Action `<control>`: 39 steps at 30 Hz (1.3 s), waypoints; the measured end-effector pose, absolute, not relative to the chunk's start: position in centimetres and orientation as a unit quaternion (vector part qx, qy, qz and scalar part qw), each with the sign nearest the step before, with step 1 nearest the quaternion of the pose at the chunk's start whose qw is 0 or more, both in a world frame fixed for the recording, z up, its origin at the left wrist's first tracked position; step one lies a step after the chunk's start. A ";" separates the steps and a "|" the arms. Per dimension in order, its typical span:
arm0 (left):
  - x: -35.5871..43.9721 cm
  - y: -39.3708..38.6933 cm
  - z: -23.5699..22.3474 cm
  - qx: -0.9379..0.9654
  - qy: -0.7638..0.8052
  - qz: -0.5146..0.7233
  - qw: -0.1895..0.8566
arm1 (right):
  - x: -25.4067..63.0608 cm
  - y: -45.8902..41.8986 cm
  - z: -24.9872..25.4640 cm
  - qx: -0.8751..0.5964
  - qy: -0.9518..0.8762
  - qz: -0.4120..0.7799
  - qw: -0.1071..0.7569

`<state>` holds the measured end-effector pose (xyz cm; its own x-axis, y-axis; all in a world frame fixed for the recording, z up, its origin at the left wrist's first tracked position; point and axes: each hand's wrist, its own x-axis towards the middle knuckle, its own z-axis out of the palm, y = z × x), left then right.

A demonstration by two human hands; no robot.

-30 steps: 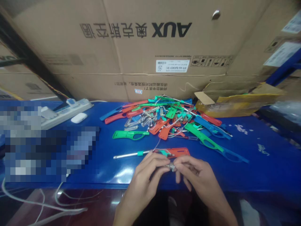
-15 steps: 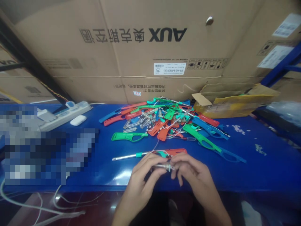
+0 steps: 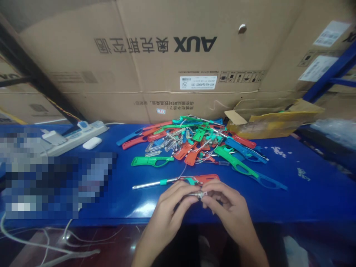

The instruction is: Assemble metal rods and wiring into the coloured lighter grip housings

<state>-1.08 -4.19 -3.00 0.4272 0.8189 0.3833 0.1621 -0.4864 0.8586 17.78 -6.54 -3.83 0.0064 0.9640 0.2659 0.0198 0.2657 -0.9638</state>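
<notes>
My left hand [image 3: 174,202] pinches a small clear lighter fuel tank [image 3: 196,194] between thumb and fingers, just above the table's front edge. At the tank's pale valve end, the thumb and fingers of my right hand [image 3: 226,202] are closed on it. Much of the tank is hidden by my fingers. Just behind my hands lies an opened stick lighter with an orange-red handle half [image 3: 208,179], white wires and a metal tube [image 3: 147,184] with a green collar. Farther back is a heap of red, green and blue handle shells [image 3: 191,148], metal tubes and clear tanks.
A green handle shell [image 3: 151,161] lies left of the heap, and a screwdriver [image 3: 221,163] at its front. An open carton [image 3: 264,126] stands back right, near white scraps [image 3: 278,151]. A power strip [image 3: 80,135] and white earbud case [image 3: 92,143] are at left. Large cardboard [image 3: 155,70] stands behind.
My right hand's fingers have closed in on the tank's valve end, where they were looser before. The tank has risen slightly. The view has shifted a little.
</notes>
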 end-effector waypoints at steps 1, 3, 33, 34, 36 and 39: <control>-1.1 -4.2 -2.9 0.751 0.324 0.423 0.390 | 17.8 -6.6 -3.9 -0.437 -0.565 0.422 0.559; -1.1 -4.3 -2.9 0.749 0.321 0.424 0.395 | 17.8 -6.6 -4.0 -0.440 -0.566 0.422 0.555; -1.5 -4.3 -3.0 0.767 0.357 0.454 0.277 | 17.3 -6.4 -3.7 -0.485 -0.664 0.322 0.470; -1.5 -4.3 -3.0 0.773 0.350 0.448 0.280 | 17.4 -6.3 -3.7 -0.471 -0.684 0.315 0.459; -1.5 -4.3 -2.9 0.787 0.336 0.428 0.291 | 17.5 -6.3 -3.8 -0.438 -0.716 0.313 0.446; -1.6 -4.4 -2.7 0.798 0.320 0.402 0.315 | 17.7 -6.3 -3.8 -0.402 -0.737 0.317 0.441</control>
<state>-1.58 -4.41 -2.72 0.4713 0.7642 0.4404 0.2581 -0.5970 0.7596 17.69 -6.30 -3.84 -0.2884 0.8724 0.3946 0.3127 0.4753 -0.8224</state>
